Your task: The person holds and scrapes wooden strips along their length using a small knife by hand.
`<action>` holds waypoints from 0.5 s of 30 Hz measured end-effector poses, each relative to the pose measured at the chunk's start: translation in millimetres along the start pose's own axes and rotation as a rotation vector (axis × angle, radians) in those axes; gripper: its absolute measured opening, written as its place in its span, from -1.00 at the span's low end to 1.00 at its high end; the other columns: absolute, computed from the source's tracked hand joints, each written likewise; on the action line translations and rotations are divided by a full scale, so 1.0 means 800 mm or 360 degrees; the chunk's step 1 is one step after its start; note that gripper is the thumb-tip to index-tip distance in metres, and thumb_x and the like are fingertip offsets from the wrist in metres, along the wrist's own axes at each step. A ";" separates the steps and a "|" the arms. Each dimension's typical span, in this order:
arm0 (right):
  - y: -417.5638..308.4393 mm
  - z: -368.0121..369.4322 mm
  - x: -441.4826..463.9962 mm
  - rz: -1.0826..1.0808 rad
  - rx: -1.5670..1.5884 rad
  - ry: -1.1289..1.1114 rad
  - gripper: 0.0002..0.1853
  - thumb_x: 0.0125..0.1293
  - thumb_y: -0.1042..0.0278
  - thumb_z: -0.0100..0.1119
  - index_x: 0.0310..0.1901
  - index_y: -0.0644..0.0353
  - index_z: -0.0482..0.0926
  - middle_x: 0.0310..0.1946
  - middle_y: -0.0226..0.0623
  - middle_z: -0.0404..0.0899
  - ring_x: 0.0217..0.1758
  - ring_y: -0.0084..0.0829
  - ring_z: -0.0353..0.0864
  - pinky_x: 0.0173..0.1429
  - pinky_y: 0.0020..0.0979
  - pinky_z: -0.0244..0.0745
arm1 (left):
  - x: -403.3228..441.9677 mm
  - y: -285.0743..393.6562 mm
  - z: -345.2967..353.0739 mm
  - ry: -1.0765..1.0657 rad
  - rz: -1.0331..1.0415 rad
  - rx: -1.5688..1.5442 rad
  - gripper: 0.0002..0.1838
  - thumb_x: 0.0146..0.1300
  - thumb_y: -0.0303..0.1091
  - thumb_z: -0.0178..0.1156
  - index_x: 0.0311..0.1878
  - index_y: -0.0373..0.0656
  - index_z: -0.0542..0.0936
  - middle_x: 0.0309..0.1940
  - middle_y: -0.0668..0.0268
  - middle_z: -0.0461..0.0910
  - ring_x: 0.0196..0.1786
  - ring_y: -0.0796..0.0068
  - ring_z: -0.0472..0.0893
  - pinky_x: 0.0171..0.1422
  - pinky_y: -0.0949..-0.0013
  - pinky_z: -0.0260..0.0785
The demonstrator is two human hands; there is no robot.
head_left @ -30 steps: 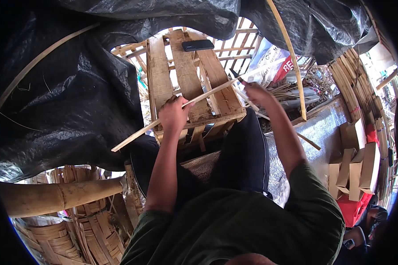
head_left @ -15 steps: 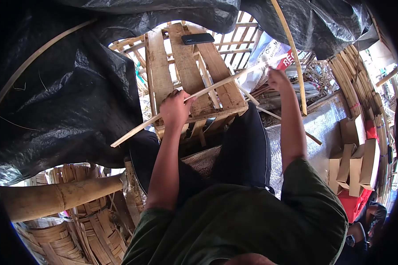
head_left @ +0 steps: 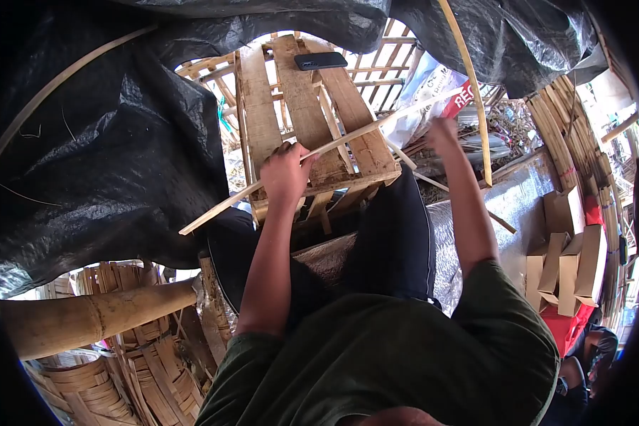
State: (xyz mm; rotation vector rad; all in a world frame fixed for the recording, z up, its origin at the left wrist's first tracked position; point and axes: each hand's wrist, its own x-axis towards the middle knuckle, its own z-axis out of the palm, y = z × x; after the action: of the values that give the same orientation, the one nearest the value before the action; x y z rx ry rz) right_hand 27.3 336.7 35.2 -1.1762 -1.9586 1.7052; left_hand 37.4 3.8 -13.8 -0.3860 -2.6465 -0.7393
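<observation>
My left hand (head_left: 284,172) is wrapped round a long pale bamboo strip (head_left: 362,131), which slants from the lower left up to the right across a slatted wooden crate (head_left: 302,113). The strip's near end sticks out past the crate's left side. My right hand (head_left: 444,135) is just below the strip's far part, right of the crate. Its fingers are smeared, and what it holds, if anything, cannot be made out. A black phone (head_left: 321,61) lies on the crate's far end.
Black plastic sheeting (head_left: 106,156) hangs at the left and top. A curved bamboo strip (head_left: 476,92) hangs at the right. Cardboard boxes (head_left: 568,273) stand on the right, with a seated person (head_left: 596,355) behind. Woven baskets (head_left: 92,383) and a thick bamboo pole (head_left: 99,316) are lower left.
My right hand has moved right along the strip, away from the crate; the dark blade seen by it earlier no longer shows. My left hand keeps its grip.
</observation>
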 end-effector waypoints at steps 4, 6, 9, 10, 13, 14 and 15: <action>0.025 0.001 0.004 0.0325 -0.0450 -0.1173 -0.76 0.47 0.21 -0.06 -0.34 0.12 0.41 -0.64 -0.58 0.19 -0.74 -0.66 0.06 -0.72 -0.53 -0.14 | -0.002 0.002 -0.005 -0.0064 -0.0045 -0.0008 -0.73 0.10 -0.03 0.38 -0.40 -0.01 0.63 -0.41 0.36 0.63 -0.31 0.29 0.65 -0.23 0.23 0.46; 0.017 -0.032 0.050 0.0405 0.0196 -0.0948 -0.86 0.45 0.32 -0.07 -0.28 0.12 0.41 -0.63 -0.55 0.20 -0.73 -0.70 0.06 -0.70 -0.59 -0.12 | -0.001 -0.002 -0.001 0.0004 0.0039 -0.0018 -0.73 0.10 -0.04 0.38 -0.41 -0.01 0.62 -0.41 0.37 0.63 -0.30 0.29 0.65 -0.22 0.22 0.47; 0.019 -0.048 0.074 0.0017 0.0689 -0.0341 -0.89 0.44 0.35 -0.09 -0.25 0.14 0.40 -0.62 -0.51 0.25 -0.72 -0.69 0.11 -0.69 -0.60 -0.10 | -0.001 -0.002 0.000 0.0012 0.0003 -0.0034 -0.74 0.08 -0.06 0.40 -0.41 -0.01 0.62 -0.41 0.37 0.62 -0.30 0.28 0.65 -0.21 0.21 0.47; 0.002 -0.012 0.038 0.0138 0.0607 0.0330 -0.89 0.43 0.35 -0.12 -0.26 0.13 0.37 -0.63 -0.51 0.23 -0.71 -0.67 0.10 -0.69 -0.57 -0.10 | 0.000 -0.001 0.000 0.0015 0.0000 -0.0036 -0.74 0.08 -0.06 0.40 -0.41 -0.01 0.62 -0.41 0.37 0.62 -0.30 0.28 0.65 -0.21 0.21 0.47; 0.028 0.009 -0.036 0.0704 -0.0144 -0.1477 -0.78 0.46 0.24 -0.06 -0.34 0.13 0.38 -0.58 -0.49 0.29 -0.59 -0.59 0.27 -0.62 -0.54 0.04 | 0.002 -0.001 -0.001 -0.0002 0.0003 -0.0006 -0.75 0.06 -0.09 0.42 -0.41 -0.01 0.61 -0.41 0.37 0.62 -0.28 0.28 0.65 -0.20 0.22 0.47; 0.024 0.008 -0.031 0.0553 -0.0257 -0.1346 -0.78 0.46 0.25 -0.07 -0.36 0.13 0.38 -0.58 -0.50 0.29 -0.62 -0.59 0.25 -0.64 -0.52 0.04 | 0.002 -0.002 -0.001 0.0007 0.0008 -0.0010 -0.75 0.05 -0.09 0.42 -0.40 -0.01 0.61 -0.41 0.37 0.62 -0.27 0.28 0.65 -0.19 0.21 0.48; 0.021 0.004 -0.020 0.0408 -0.0367 -0.1210 -0.77 0.47 0.25 -0.07 -0.37 0.12 0.37 -0.59 -0.51 0.29 -0.65 -0.60 0.23 -0.66 -0.51 0.04 | 0.000 -0.003 0.000 0.0011 0.0014 -0.0016 -0.76 0.04 -0.10 0.43 -0.40 -0.01 0.61 -0.42 0.38 0.61 -0.27 0.28 0.65 -0.19 0.21 0.48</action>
State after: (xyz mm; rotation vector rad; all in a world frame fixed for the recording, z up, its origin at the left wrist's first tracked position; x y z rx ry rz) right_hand 41.2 322.3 23.3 -0.9527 -2.5749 2.3625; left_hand 36.5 1.5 -14.8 -0.3970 -2.6343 -0.7499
